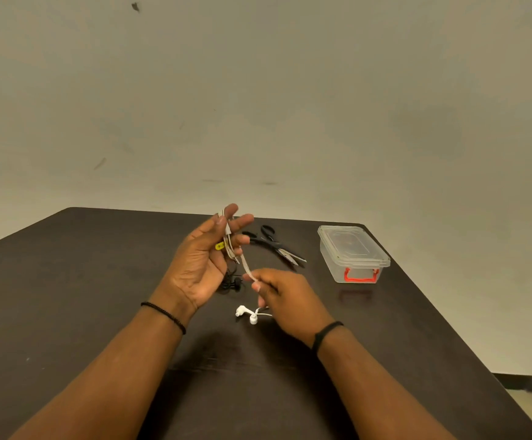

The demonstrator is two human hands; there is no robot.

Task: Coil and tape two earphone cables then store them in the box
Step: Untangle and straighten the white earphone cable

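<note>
— Left hand?
— Raised above the table, palm up and toward the camera, fingers spread and loosely curled. Holding a bundle of white cable looped between thumb and fingers; small yellow tag against the bundle.

— Right hand?
— Lower, just right of the left. Thumb and forefinger pinched shut on a pale strip stretched up to the bundle. Tape or more cable, hard to tell. Other fingers curled in.

— Earbuds?
— White pair hanging just under the right hand, near the tabletop. Touching it or not, cannot tell.

— Second earphone?
— Black cable lying loose on the table, behind and below the left hand, partly hidden by the palm.

— Box?
— Clear plastic, lid on, red latch facing the camera. Sitting at the far right of the table, well apart from both hands.

— Anything else?
— Black-handled scissors flat on the table between the hands and the box, blades slightly apart, tips pointing toward the box. Dark bands on both wrists: beaded bracelet on the left, plain black band on the right. Bare wall behind.
</note>
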